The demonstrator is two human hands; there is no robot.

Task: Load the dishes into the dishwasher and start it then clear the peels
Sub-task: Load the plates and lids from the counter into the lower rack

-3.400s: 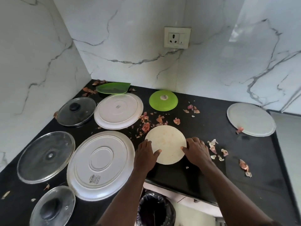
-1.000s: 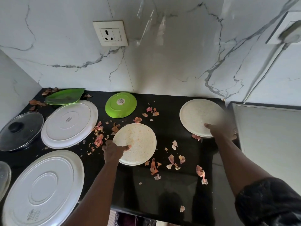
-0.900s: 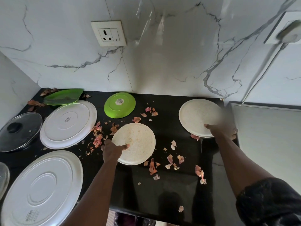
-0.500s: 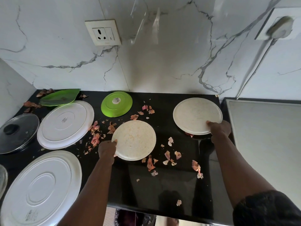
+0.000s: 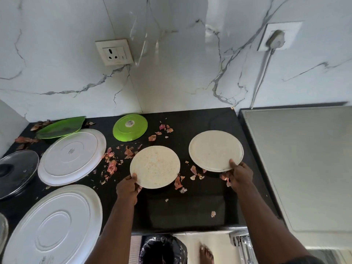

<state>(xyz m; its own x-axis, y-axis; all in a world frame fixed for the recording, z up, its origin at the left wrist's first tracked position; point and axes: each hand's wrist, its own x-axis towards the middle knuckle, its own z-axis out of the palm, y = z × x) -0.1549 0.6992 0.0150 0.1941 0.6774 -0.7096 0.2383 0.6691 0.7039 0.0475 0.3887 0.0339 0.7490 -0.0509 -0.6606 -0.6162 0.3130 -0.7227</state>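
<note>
On the black worktop (image 5: 190,210) we grip two plates by their near rims: our left hand (image 5: 128,187) pinches the speckled plate (image 5: 155,166), our right hand (image 5: 239,175) the plain plate (image 5: 216,150), fingers (image 5: 138,189) closed on each rim. Pink peels (image 5: 112,165) lie scattered around.

Bright, soft, even light. Streaky glare on marble wall (image 5: 144,40); pale rectangular reflection on glossy black counter (image 5: 186,212). Faint shadows under left plate (image 5: 155,166) and right plate (image 5: 216,150). Forearms (image 5: 118,225) underexposed. Slightly soft overall, strong wide-angle bending at edges.
</note>
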